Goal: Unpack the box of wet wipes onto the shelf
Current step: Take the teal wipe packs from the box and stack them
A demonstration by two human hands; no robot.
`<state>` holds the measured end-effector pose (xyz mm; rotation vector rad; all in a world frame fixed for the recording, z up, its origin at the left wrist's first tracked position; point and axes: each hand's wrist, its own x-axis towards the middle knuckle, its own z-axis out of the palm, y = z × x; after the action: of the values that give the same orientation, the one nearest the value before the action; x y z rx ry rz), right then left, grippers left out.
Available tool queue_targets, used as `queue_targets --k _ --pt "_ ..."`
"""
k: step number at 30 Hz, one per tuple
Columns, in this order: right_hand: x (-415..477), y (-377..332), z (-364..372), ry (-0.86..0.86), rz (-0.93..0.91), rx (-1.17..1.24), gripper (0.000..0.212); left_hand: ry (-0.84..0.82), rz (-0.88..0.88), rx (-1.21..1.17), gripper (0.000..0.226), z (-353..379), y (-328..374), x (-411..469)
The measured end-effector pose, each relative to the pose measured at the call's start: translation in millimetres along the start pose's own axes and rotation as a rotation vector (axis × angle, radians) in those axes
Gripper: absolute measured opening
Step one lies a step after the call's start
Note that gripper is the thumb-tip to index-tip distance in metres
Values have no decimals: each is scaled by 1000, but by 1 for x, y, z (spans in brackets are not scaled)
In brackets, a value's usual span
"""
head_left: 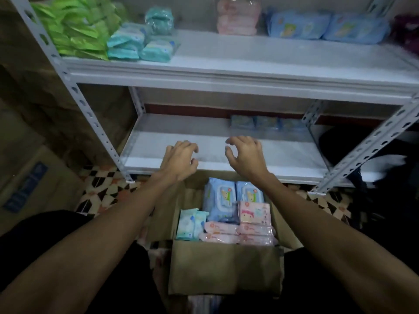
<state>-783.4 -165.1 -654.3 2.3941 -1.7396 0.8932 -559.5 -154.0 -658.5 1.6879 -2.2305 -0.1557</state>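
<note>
An open cardboard box stands on the floor between my knees, below the white metal shelf. It holds blue wet wipe packs, pink packs, a pink carton and small teal packs. My left hand and my right hand hover above the box's far edge, in front of the lower shelf board. Both hold nothing, fingers loosely curled. Blue packs lie at the back of the lower board.
The upper shelf board carries green packs, teal packs, pink packs and blue packs. A large cardboard carton stands at the left. Dark bags sit at the right. The floor is patterned tile.
</note>
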Motion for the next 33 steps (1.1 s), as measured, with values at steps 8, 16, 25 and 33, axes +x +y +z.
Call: queue_targets --k 8,16,25,33 --pt "-73 6 72 -518 165 58 25 -712 -13 -25 82 88 -18 -53" --pt "-112 -4 111 -835 205 156 26 -942 237 469 100 116 -18 -82" --pt "-106 -43 132 -1037 66 -247 66 -766 191 455 107 109 -13 -92" --pt "-102 -55 136 -985 362 50 58 -630 149 366 90 96 -20 -91"
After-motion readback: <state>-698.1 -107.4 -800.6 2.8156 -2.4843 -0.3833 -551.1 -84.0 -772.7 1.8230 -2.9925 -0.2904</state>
